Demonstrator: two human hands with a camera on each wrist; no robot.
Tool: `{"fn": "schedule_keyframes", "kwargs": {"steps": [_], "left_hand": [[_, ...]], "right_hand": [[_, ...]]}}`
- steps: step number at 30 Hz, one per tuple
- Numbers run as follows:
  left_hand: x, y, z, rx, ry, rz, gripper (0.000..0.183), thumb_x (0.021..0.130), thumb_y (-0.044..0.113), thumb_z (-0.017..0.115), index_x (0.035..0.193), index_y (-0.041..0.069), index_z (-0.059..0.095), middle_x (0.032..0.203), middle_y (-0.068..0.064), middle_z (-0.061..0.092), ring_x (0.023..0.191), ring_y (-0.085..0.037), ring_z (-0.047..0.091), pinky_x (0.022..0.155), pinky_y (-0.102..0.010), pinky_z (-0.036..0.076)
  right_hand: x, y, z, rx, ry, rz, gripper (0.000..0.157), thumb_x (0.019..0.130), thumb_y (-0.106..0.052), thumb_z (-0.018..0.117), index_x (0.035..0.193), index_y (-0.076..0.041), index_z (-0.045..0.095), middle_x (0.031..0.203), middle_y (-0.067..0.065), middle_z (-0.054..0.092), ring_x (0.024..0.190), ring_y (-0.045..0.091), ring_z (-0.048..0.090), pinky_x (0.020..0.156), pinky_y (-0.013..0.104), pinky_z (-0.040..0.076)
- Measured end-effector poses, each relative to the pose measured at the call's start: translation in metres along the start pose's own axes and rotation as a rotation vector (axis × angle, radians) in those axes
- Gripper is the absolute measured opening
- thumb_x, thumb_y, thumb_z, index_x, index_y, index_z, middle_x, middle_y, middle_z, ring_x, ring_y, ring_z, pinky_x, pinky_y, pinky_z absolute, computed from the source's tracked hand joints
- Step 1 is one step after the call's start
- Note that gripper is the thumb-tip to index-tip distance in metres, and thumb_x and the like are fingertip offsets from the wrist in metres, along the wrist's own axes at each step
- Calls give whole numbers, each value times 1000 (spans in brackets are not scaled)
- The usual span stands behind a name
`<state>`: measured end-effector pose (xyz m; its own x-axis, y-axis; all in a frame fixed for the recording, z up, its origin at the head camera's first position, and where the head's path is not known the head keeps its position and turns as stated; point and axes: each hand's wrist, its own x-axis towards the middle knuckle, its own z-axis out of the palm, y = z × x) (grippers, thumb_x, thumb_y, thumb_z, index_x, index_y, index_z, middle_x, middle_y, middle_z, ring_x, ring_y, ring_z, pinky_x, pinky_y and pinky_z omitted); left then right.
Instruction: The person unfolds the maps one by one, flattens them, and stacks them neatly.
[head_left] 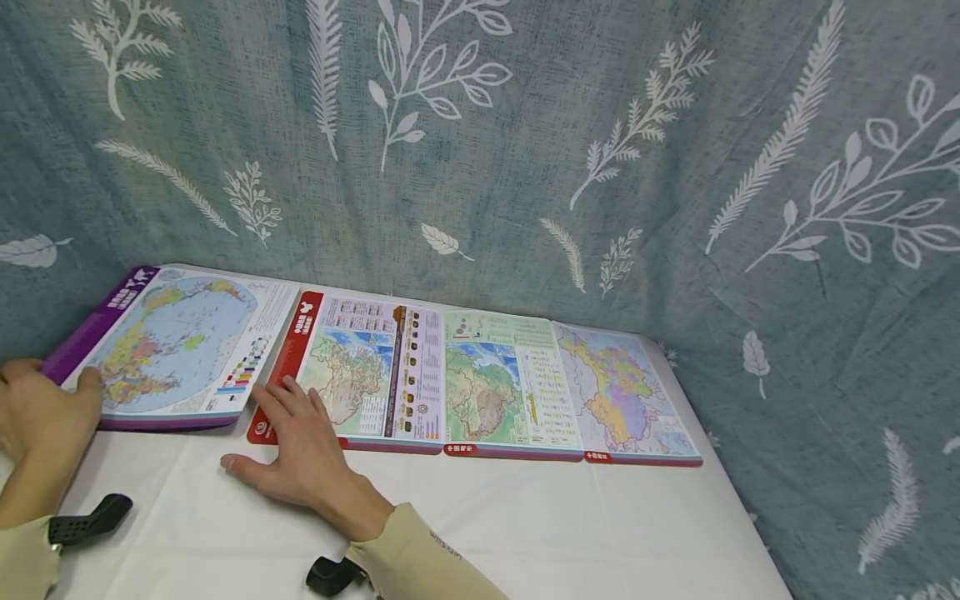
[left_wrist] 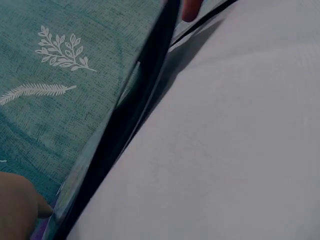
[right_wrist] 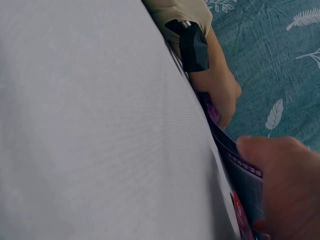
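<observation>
A folded world map (head_left: 172, 333) with a purple left border lies at the table's left. My left hand (head_left: 45, 425) grips its near left corner, thumb on top; the fingers beyond the edge are partly hidden. In the right wrist view, the left hand (right_wrist: 220, 95) is also at the purple edge. Beside it a red-bordered map of China (head_left: 345, 375) lies unfolded in several panels to the right. My right hand (head_left: 303, 454) is spread, with fingertips on the red border near the world map's right edge and the thumb stretched out to the left.
Everything lies on a table with a white cloth (head_left: 540, 525). A teal curtain (head_left: 525, 183) with white leaf prints hangs right behind the maps. Black wrist devices (head_left: 93, 518) stick out from both sleeves.
</observation>
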<state>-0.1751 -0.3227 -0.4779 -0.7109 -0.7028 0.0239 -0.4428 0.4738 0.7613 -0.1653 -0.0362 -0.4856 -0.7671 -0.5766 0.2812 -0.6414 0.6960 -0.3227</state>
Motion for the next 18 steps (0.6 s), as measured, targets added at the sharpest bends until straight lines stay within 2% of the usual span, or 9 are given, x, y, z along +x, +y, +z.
{"fn": "schedule_keyframes", "kwargs": {"steps": [6,10,15,18], "left_hand": [[-1,1,0,-9,30,27,67,99,26,50,148,-15,32,148,-44,31,136,-64,32,105,-71,25],[-1,0,3,-3,50,55,61,98,26,51,141,-16,37,142,-45,34,133,-64,34,103,-71,25],[-2,1,7,15,79,113,55,97,25,54,129,-19,45,139,-45,38,132,-63,35,104,-72,25],[-2,0,9,7,103,158,49,96,22,56,120,-20,51,131,-47,45,128,-63,38,103,-70,25]], "right_hand": [[0,0,-2,146,86,-45,84,94,-57,72,161,-16,42,158,-3,53,157,20,36,127,44,29],[1,0,-3,210,148,-54,81,93,-52,75,157,-12,46,153,-1,58,154,20,41,126,37,31],[2,2,-4,213,279,-73,76,89,-47,81,149,-9,54,143,2,65,144,20,53,121,31,36],[1,3,-4,224,336,-62,71,89,-45,82,144,-9,57,134,3,69,136,18,58,118,31,39]]}}
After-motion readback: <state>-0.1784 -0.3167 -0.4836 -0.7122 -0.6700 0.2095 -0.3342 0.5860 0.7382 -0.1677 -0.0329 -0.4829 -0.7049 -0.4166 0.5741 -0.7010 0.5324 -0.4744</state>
